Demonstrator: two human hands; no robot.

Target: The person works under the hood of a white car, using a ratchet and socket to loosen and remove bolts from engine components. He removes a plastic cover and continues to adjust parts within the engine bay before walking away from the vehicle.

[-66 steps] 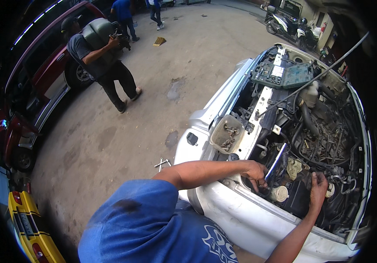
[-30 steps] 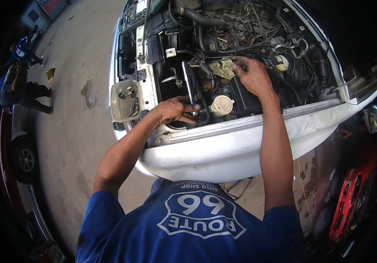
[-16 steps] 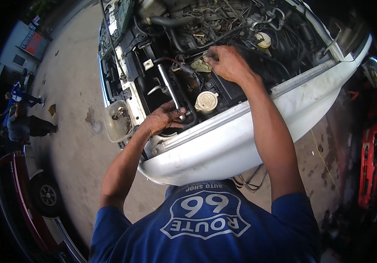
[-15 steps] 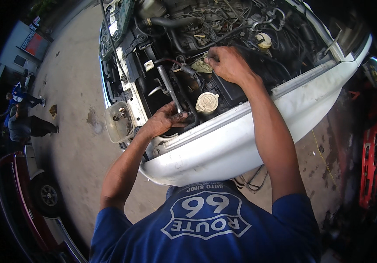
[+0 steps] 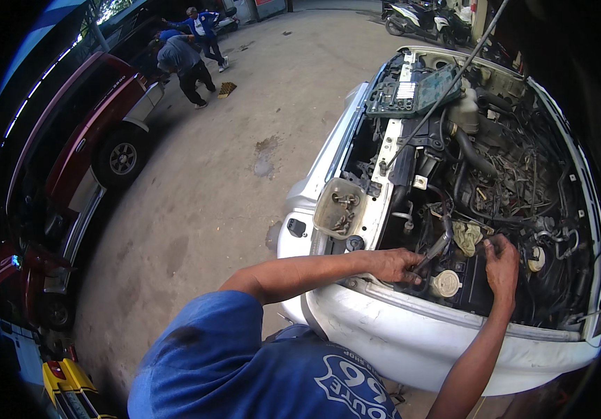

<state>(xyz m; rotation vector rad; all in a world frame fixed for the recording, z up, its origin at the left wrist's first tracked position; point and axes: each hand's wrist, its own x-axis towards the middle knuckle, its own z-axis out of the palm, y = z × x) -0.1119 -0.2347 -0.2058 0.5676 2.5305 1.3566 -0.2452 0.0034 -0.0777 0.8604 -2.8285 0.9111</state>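
My left hand (image 5: 397,267) grips a long shiny metal tool (image 5: 434,250) that angles down into the engine bay of a white car, beside a round cream cap (image 5: 446,285). To its right, my right hand (image 5: 503,264) has its fingers curled at the edge of a black box (image 5: 473,293), near a pale crumpled rag (image 5: 468,237); what they hold is hidden. An open clear plastic container (image 5: 342,209) of small metal parts sits at the car's near left corner. Farther back, an open socket case (image 5: 384,101) rests across the white crossmember, under a thin hood prop rod (image 5: 454,84).
The white fender (image 5: 398,335) lies under my arms. A red vehicle (image 5: 70,174) stands left, a yellow one (image 5: 63,384) below it. Several people (image 5: 185,66) stand at the back left on the concrete floor, beside a small yellow object (image 5: 226,89). Scooters (image 5: 412,21) stand at back right.
The view has swung back to the left over the yard since half a second ago, showing the socket case fully. My hands stay in the engine bay; the left still grips the metal tool.
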